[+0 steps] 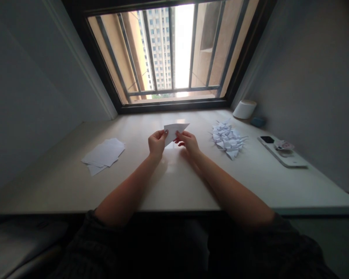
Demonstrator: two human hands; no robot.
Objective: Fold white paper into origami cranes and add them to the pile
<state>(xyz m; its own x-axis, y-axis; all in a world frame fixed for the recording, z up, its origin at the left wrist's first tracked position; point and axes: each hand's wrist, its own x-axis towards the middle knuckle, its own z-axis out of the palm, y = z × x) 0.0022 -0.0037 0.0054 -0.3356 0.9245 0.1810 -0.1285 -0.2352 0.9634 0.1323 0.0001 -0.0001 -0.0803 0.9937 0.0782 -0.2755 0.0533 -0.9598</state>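
Holding a pointed white paper [172, 131] above the middle of the bench [174, 186], pinched at one side by the left grip [157, 142] and at the other by the right grip [189, 142]. Flanked on the bench's left by loosely overlapped flat sheets [104, 153], on the bench's right by heaped folded pieces [227, 139] and, nearer the bench's right edge, by a phone [272, 149].

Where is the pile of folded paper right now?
In the head view, the pile of folded paper lies on the right side of the table, between the person's right hand and the phone.
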